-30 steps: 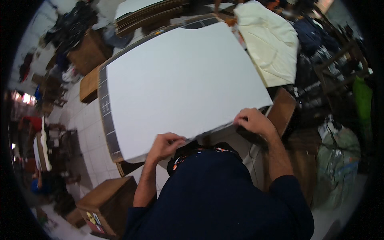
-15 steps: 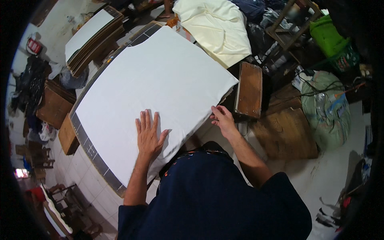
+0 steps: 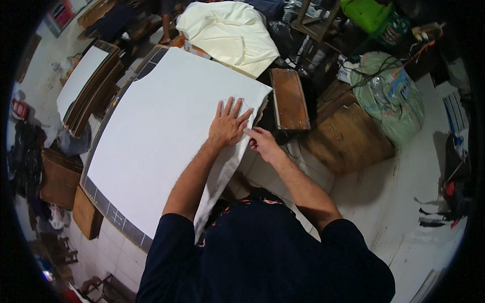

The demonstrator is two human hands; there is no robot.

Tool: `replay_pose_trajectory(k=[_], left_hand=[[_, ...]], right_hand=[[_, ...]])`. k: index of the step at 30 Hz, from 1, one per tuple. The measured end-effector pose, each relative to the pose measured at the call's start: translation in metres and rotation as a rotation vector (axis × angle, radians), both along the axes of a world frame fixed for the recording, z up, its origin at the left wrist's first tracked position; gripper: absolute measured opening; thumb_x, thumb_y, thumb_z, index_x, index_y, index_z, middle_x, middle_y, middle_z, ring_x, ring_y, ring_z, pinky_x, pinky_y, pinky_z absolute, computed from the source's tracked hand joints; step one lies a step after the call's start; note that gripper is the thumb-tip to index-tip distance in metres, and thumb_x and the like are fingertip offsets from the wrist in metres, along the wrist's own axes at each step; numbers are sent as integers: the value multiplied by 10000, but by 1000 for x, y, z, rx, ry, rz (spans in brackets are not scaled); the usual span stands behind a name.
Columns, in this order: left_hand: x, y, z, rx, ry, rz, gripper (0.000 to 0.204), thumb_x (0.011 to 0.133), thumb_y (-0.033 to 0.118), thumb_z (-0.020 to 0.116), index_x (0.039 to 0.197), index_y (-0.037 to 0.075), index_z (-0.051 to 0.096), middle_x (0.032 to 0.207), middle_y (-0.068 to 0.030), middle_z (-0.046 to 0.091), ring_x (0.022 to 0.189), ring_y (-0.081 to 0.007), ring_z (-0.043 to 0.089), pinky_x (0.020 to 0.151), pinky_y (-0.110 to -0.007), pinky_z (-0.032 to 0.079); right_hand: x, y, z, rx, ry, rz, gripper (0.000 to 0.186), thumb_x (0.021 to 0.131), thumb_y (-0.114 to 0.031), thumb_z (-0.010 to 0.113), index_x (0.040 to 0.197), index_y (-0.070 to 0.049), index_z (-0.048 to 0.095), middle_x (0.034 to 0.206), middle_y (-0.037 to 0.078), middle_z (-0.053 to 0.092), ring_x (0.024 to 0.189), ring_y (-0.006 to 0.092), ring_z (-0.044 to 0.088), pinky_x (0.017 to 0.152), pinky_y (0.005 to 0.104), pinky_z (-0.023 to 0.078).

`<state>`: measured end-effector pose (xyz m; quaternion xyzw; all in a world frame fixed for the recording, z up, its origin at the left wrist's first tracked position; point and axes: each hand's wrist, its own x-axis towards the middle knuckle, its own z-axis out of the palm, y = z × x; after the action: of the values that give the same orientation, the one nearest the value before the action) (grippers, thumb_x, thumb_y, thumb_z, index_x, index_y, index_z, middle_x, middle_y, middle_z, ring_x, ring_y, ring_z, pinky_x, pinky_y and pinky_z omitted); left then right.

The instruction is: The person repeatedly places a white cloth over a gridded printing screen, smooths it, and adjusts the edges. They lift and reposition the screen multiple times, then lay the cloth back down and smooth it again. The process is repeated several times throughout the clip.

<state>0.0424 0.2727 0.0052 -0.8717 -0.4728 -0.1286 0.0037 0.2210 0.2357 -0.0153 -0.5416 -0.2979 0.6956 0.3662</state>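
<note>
White cloth sheet (image 3: 166, 131): smooth, flat, rect., on tiled table (image 3: 103, 202). L hand (image 3: 228, 124): fingers splayed, palm pressed flat near corner. R hand (image 3: 261, 143): fingertips pinching cloth edge just beside L thumb. Cream fabric bundle (image 3: 227, 30), crumpled, beyond fingertips.

**Packages, labels and signs in view**

Your stock at this moment: one bulging pale green sack (image 3: 388, 96), rounded, lying on the floor to your right beside a wooden crate, with a small blue-and-white label (image 3: 405, 89) on its upper side. One bright green bag (image 3: 366, 12) at the top edge. One red-and-blue framed sign (image 3: 62, 12), rectangular, far upper left. No screens visible.
</note>
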Motion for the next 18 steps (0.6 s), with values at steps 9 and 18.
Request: replay_pose_trajectory(k=[9,18], left_hand=[[-4,8,-19,-19,-262,81,526,1040,344,380,1529,149,385,1586,-175,334,1493,-369,246,1214,-564,132],[3,-13,6,-98,73,16,509,1052,411,358,1544,282,363,1638,-131,235,1513,-382,181,1133,-729,100]], right_hand=[[-4,-19,-14,223,-101,-173,282,915,-294,715,969,-18,691,809,-16,615,745,91,524,645,265,422],[-11,-24,-20,259,-214,-228,322,942,-349,685,1017,-36,667,786,-3,606,722,92,533,612,266,440]])
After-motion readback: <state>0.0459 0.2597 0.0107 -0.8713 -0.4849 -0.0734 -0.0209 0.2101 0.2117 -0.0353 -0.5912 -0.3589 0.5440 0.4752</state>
